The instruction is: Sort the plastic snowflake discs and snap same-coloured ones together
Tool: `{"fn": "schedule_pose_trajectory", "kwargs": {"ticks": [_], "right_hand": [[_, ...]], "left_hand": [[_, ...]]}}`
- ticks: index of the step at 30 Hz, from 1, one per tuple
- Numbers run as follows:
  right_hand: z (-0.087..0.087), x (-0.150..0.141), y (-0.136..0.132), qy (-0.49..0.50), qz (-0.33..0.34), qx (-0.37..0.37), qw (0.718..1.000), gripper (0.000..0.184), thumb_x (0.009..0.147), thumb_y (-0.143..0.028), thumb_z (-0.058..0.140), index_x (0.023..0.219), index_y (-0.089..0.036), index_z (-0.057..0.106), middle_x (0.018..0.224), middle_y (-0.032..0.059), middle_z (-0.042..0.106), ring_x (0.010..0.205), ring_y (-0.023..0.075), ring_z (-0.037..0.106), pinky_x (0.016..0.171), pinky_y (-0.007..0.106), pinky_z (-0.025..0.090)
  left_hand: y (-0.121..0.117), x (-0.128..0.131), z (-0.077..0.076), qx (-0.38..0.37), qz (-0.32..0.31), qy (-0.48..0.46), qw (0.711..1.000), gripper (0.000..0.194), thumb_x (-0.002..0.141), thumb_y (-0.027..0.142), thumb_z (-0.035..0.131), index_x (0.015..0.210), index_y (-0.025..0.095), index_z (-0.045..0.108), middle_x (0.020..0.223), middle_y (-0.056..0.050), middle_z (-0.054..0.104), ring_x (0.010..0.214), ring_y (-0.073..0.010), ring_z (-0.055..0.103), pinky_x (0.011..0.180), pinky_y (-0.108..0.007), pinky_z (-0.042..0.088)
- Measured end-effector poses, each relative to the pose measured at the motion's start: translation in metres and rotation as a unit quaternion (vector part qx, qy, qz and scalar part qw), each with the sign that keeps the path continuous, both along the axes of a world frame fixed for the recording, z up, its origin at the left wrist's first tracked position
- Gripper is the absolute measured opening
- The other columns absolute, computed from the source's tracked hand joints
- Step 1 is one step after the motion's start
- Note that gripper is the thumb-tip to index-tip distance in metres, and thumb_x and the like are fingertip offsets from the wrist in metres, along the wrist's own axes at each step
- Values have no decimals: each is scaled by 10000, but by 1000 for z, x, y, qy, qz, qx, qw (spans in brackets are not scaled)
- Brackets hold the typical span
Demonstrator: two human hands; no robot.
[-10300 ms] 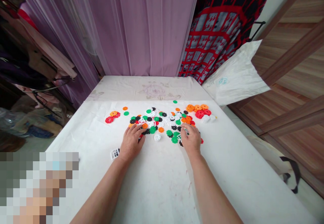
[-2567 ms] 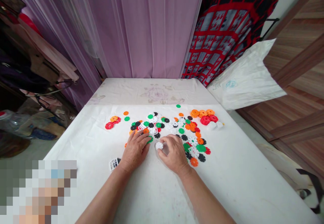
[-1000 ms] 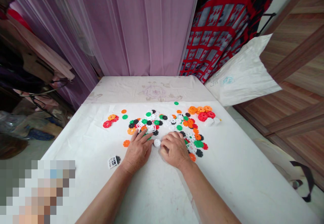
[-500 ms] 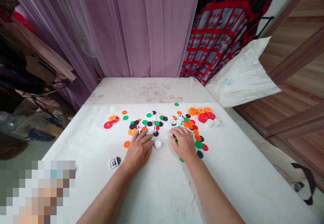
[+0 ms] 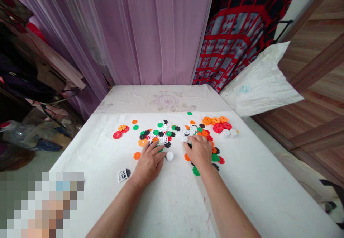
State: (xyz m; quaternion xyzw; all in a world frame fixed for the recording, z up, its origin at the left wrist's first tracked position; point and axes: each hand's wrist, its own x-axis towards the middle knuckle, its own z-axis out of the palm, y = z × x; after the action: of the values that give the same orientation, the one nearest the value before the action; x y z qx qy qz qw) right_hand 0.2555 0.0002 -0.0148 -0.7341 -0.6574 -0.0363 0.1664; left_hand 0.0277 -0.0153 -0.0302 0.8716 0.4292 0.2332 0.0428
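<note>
Small notched plastic discs, snowflake building pieces in several colours, lie loose on a white-covered table. My left hand [image 5: 150, 162] lies palm down with its fingers spread, the index fingertip beside a small pile of white discs [image 5: 170, 156]. Over the right part of the loose heap is my right hand [image 5: 200, 151], its thumb apart from its bent fingers and no piece visible in its grasp. It covers some discs. A green disc [image 5: 196, 171] shows below its palm, and an orange disc [image 5: 187, 157] by its thumb. White window-shaped pieces [image 5: 162, 139] lie among the discs.
Piled orange discs [image 5: 206, 120], red discs [image 5: 218, 128] and white discs [image 5: 225, 133] stand at the back right. Red discs [image 5: 117, 134] lie at the left. Another white window piece [image 5: 122, 175] sits near my left forearm. A white bag [image 5: 260, 82] stands beyond the right edge.
My right hand has left the white disc pile and moved right, over the heap, where it has shifted pieces. My left hand stays beside the white pile. Earlier, my right fingers were at that pile.
</note>
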Motion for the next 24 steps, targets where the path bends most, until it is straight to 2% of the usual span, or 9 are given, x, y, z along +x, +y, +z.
{"fn": "schedule_pose_trajectory", "kwargs": {"ticks": [4,10,16,24], "right_hand": [[12,-8,7,-1,-32,-65,997,248,859,-383,590,967,-219,741,1097,90,693,1040,278,560,854,388,370],[19,-10,15,1,-44,-114,993,252,853,-343,573,999,-210,729,1087,101,695,1047,279,574,846,383,376],[15,-10,17,-11,-29,-97,995,278,852,-398,597,987,-191,724,1063,115,694,1033,291,587,822,388,393],[7,-7,12,3,-9,-36,999,192,827,-317,627,925,-180,721,1020,125,703,990,299,602,825,406,407]], "left_hand": [[0,0,0,-3,2,3,1000,258,899,163,502,1034,247,705,1236,-43,688,1287,-288,519,1120,-586,333],[0,1,2,-5,0,1,1000,255,904,169,491,1020,244,706,1231,-37,691,1283,-294,521,1121,-589,335],[0,1,2,-5,-1,1,1000,256,906,176,494,1027,240,711,1232,-46,689,1290,-292,515,1135,-580,321],[-1,1,2,-4,2,2,1000,252,902,178,505,1027,244,713,1219,-54,693,1288,-282,518,1136,-573,319]]}}
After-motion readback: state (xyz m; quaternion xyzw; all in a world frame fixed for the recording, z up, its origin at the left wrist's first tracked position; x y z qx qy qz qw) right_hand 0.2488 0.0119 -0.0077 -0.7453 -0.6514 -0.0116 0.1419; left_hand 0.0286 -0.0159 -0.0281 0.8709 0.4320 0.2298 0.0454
